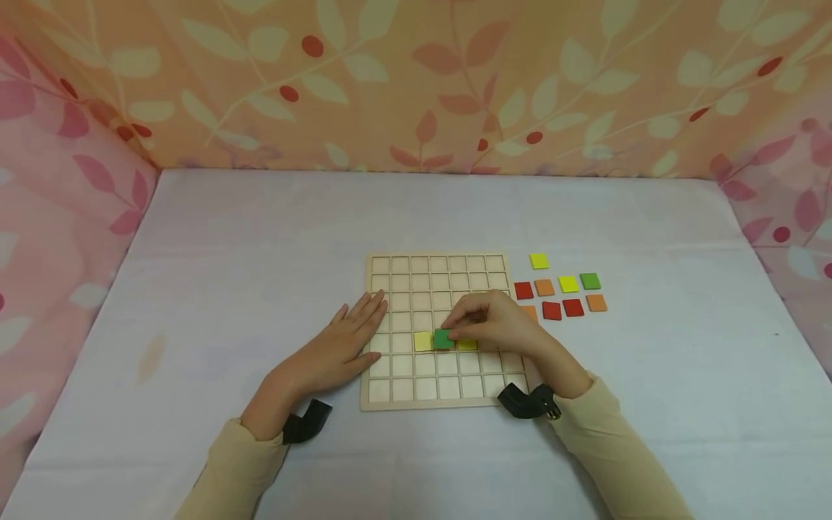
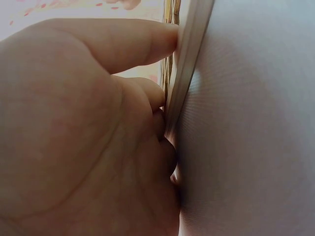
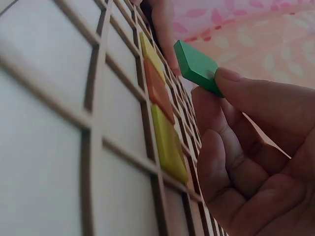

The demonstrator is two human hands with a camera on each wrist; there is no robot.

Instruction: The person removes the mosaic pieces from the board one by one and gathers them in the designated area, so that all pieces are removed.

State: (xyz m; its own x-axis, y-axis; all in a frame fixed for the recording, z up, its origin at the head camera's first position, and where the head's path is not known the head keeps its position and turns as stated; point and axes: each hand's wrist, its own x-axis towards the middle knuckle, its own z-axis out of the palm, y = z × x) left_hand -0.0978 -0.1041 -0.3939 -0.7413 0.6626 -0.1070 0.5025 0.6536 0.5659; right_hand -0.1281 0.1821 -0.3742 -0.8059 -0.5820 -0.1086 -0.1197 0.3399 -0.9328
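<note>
A green square tile (image 3: 197,68) is pinched between the thumb and fingers of my right hand (image 1: 497,321), just above the wooden grid board (image 1: 425,410). Beneath it in the right wrist view, an orange tile (image 3: 158,91) sits in a cell between two yellow tiles, the nearer yellow tile (image 3: 169,142) and a farther one. From the head the green tile covers most of the orange one. My left hand (image 1: 338,347) lies with its fingers spread and straight, fingertips on the board's left edge. In the left wrist view its thumb (image 2: 133,45) touches the wooden rim.
Right of the board lie loose tiles: yellow tiles (image 1: 539,261), red tiles (image 1: 573,308), orange tiles (image 1: 596,302) and a green tile (image 1: 589,281). One orange tile is partly behind the right hand. A white cloth (image 1: 273,231) covers the table, with patterned curtains (image 1: 416,87) around it.
</note>
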